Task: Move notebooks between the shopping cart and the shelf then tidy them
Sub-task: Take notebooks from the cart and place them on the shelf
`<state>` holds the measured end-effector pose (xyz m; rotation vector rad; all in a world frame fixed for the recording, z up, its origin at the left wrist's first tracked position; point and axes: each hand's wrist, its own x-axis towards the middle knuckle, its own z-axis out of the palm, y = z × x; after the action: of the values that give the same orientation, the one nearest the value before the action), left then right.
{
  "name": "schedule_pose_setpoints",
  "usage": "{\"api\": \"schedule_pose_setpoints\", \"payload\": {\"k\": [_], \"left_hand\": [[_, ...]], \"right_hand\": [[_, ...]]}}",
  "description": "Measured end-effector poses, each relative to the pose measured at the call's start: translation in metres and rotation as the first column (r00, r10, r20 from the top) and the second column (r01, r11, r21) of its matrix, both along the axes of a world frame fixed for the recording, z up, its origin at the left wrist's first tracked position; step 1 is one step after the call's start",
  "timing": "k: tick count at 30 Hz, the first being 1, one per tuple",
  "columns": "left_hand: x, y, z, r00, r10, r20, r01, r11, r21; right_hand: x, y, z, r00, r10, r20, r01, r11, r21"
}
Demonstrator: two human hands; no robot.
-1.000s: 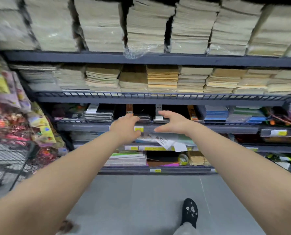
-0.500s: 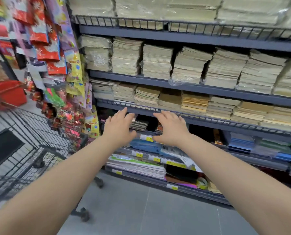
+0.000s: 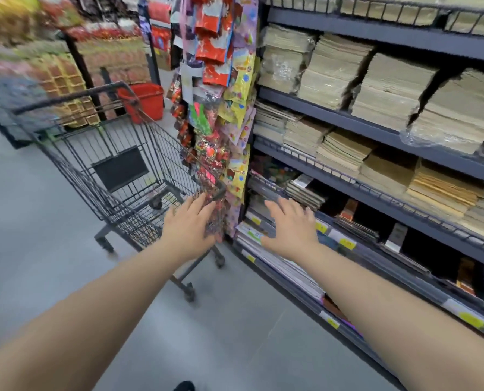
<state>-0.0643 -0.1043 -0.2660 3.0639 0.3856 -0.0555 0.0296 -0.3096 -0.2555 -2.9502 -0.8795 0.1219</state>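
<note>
A black wire shopping cart (image 3: pixel 116 176) stands on the floor at the left, its near corner just past my left hand (image 3: pixel 188 227). That hand is open with fingers spread and holds nothing. My right hand (image 3: pixel 290 228) is open too, hovering in front of the lower shelf edge (image 3: pixel 345 242). Stacks of tan notebooks (image 3: pixel 345 149) fill the grey shelves on the right. A small dark stack of notebooks (image 3: pixel 305 191) lies on a lower shelf just beyond my right hand. The cart's inside looks bare from here.
Colourful packets (image 3: pixel 221 108) hang on a rack between the cart and the shelves. A red basket (image 3: pixel 146 100) sits behind the cart. Yellow price tags line the lower shelf edges. Grey floor stretches at the left and below my arms.
The view has swung left from the shelves toward the cart. Both open hands moved with it, the left now near the cart's corner, the right by the lower shelf.
</note>
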Motion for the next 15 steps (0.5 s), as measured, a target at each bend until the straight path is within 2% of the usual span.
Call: {"api": "schedule_pose_setpoints", "payload": {"k": [6, 11, 15], "left_hand": [[-0.018, 0.073, -0.020, 0.992, 0.116, -0.050, -0.117, 0.993, -0.006], [-0.015, 0.149, -0.029, 0.992, 0.114, -0.058, -0.113, 0.993, 0.019], [-0.006, 0.210, -0.039, 0.995, 0.090, -0.033, -0.088, 0.994, 0.065]], "right_hand": [[0.002, 0.076, -0.029, 0.997, 0.055, -0.046, -0.056, 0.998, -0.001], [0.008, 0.150, -0.050, 0.997, 0.048, -0.057, -0.048, 0.999, -0.006], [0.012, 0.198, -0.069, 0.996, -0.021, -0.082, 0.021, 1.000, -0.006]]}}
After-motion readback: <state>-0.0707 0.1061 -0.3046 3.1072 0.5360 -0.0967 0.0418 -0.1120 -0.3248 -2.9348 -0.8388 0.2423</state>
